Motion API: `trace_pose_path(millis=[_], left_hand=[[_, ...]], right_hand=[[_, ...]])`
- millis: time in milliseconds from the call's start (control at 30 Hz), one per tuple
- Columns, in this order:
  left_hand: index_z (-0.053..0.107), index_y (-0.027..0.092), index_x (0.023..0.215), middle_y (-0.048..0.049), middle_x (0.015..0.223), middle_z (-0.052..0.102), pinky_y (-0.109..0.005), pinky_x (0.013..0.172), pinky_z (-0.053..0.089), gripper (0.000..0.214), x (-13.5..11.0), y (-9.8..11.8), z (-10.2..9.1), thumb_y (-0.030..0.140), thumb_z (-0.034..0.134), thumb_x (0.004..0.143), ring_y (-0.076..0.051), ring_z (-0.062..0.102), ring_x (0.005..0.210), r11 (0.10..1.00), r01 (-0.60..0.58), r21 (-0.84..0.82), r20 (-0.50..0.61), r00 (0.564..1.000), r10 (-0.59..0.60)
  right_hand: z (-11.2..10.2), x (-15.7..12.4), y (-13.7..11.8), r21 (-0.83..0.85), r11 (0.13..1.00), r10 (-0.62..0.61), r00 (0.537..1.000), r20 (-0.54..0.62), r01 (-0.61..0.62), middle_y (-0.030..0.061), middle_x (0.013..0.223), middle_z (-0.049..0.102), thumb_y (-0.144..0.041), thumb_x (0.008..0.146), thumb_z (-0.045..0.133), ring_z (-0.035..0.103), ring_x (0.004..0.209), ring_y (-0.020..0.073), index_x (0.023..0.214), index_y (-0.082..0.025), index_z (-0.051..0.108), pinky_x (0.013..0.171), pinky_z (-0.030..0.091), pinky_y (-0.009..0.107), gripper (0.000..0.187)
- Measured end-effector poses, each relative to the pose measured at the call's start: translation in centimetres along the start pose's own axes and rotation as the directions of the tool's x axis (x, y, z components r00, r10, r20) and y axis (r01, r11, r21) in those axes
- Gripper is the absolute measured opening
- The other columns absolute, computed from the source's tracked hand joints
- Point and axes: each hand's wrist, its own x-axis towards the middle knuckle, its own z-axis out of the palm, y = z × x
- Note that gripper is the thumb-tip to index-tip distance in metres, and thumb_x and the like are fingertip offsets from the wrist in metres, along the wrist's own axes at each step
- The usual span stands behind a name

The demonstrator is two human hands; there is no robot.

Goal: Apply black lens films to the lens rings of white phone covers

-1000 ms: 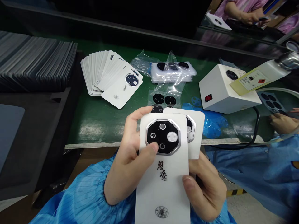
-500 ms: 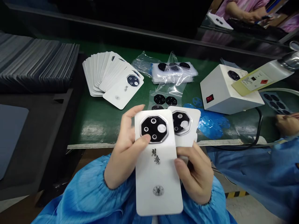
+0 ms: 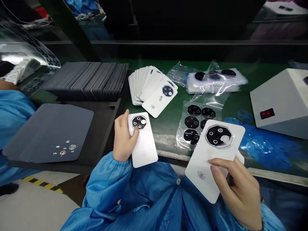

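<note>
My left hand (image 3: 125, 138) grips a white phone back panel (image 3: 144, 149) by its left edge, thumb beside the black octagonal camera plate. Over on the right, my right hand (image 3: 237, 189) pinches another white back panel (image 3: 199, 166) at its right side. A pale rounded corner of something further peeks out behind that panel. Past my left hand, a fanned pile of white panels (image 3: 156, 107) lies on the green bench, the top one bearing a black camera plate. A clear sheet of black octagonal stickers (image 3: 192, 122) lies between my hands, partly covered by the right panel.
Grey panels (image 3: 89, 78) stand in a long row at the left, behind a few flat grey panels (image 3: 57, 128). Plastic-wrapped white sheets (image 3: 216, 85) lie at the back. Blue film scraps (image 3: 264, 144) and a white box with a red switch (image 3: 276, 99) are right. A co-worker's blue sleeve (image 3: 9, 118) shows far left.
My hands have drawn apart, each with its own panel; before, the two panels overlapped in front of me. The view has turned left, bringing in more of the grey panels.
</note>
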Motion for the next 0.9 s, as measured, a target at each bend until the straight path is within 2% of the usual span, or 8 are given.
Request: trace_pose_path(millis=[100, 200, 367, 467, 567, 633, 833, 900], left_hand=[[0.043, 0.008, 0.131, -0.0195, 0.133, 0.034, -0.049, 0.107, 0.029, 0.053, 0.1, 0.3, 0.2, 0.02, 0.051, 0.081, -0.034, 0.034, 0.128, 0.99, -0.057, 0.129, -0.003, 0.998, 0.058], [0.05, 0.009, 0.123, -0.0189, 0.127, 0.04, -0.049, 0.101, 0.036, 0.04, -0.7, 0.5, 0.1, 0.02, 0.048, 0.085, -0.033, 0.039, 0.122, 0.974, -0.093, 0.208, 0.001, 0.995, 0.095], [0.058, 0.014, 0.1, -0.0129, 0.102, 0.051, -0.044, 0.082, 0.047, 0.018, -2.3, 0.4, -0.7, 0.018, 0.048, 0.087, -0.028, 0.051, 0.098, 0.948, -0.138, 0.286, -0.007, 0.989, 0.146], [0.057, 0.014, 0.092, -0.0104, 0.094, 0.055, -0.039, 0.077, 0.048, 0.011, -3.4, 0.6, -1.4, 0.015, 0.047, 0.087, -0.024, 0.054, 0.091, 0.939, -0.205, 0.277, 0.06, 0.979, 0.196], [0.056, 0.015, 0.094, -0.0092, 0.095, 0.058, -0.038, 0.078, 0.048, 0.01, -4.9, 1.2, -2.1, 0.016, 0.049, 0.087, -0.023, 0.054, 0.09, 0.921, -0.296, 0.255, 0.169, 0.951, 0.259], [0.056, 0.014, 0.103, -0.0111, 0.102, 0.059, -0.041, 0.081, 0.047, 0.019, -5.7, 1.6, -2.1, 0.023, 0.053, 0.086, -0.026, 0.054, 0.096, 0.904, -0.349, 0.248, 0.239, 0.926, 0.292], [0.047, 0.001, 0.125, -0.0253, 0.125, 0.052, -0.057, 0.1, 0.036, 0.076, -5.8, 1.6, -1.4, 0.059, 0.054, 0.078, -0.041, 0.042, 0.123, 0.816, -0.435, 0.382, 0.35, 0.885, 0.308], [0.045, -0.001, 0.128, -0.0262, 0.13, 0.05, -0.059, 0.104, 0.032, 0.078, -5.4, 1.5, -1.2, 0.059, 0.053, 0.078, -0.042, 0.037, 0.128, 0.784, -0.444, 0.435, 0.365, 0.882, 0.297]], right_hand=[[0.0, -0.1, 0.1, -0.01, 0.999, 0.031, 0.999, 0.012, -0.03, 0.0028, 0.08, 0.056, -0.023, 0.086, 0.052, 0.059, 0.074, 0.016, 0.088, -0.021, 0.059, 0.05, 0.036, 0.025, 0.008], [0.1, -0.2, 0.3, -0.015, 0.997, 0.078, 0.997, 0.025, -0.078, 0.0031, 0.081, 0.056, -0.024, 0.087, 0.052, 0.058, 0.072, 0.015, 0.088, -0.021, 0.059, 0.044, 0.031, 0.025, 0.008], [0.3, 0.1, 0.5, -0.026, 0.999, 0.02, 0.998, 0.054, -0.019, 0.0041, 0.082, 0.057, -0.024, 0.086, 0.053, 0.058, 0.073, 0.0157, 0.09, -0.021, 0.059, 0.044, 0.031, 0.025, 0.007], [0.4, 0.3, 0.5, -0.032, 0.999, 0.017, 0.997, 0.078, -0.014, 0.0055, 0.085, 0.058, -0.024, 0.086, 0.053, 0.059, 0.074, 0.0171, 0.09, -0.021, 0.059, 0.044, 0.032, 0.026, 0.007], [0.6, 0.5, 0.2, -0.032, 0.997, 0.078, 0.995, 0.063, -0.076, 0.0064, 0.09, 0.059, -0.026, 0.086, 0.053, 0.06, 0.08, 0.0199, 0.088, -0.022, 0.059, 0.053, 0.039, 0.027, 0.008], [0.8, 0.7, 0.0, -0.026, 0.996, 0.088, 0.994, 0.061, -0.087, 0.006, 0.091, 0.06, -0.027, 0.086, 0.054, 0.06, 0.082, 0.0204, 0.087, -0.022, 0.06, 0.058, 0.042, 0.028, 0.008], [1.1, 1.0, -0.5, -0.029, 0.997, 0.074, 0.996, 0.059, -0.072, 0.0059, 0.09, 0.061, -0.026, 0.085, 0.053, 0.059, 0.078, 0.0203, 0.086, -0.022, 0.06, 0.059, 0.043, 0.028, 0.009], [1.1, 0.9, -0.5, -0.031, 0.999, 0.03, 0.998, 0.058, -0.028, 0.0054, 0.089, 0.061, -0.024, 0.085, 0.054, 0.06, 0.077, 0.0196, 0.086, -0.022, 0.061, 0.057, 0.043, 0.027, 0.008]])
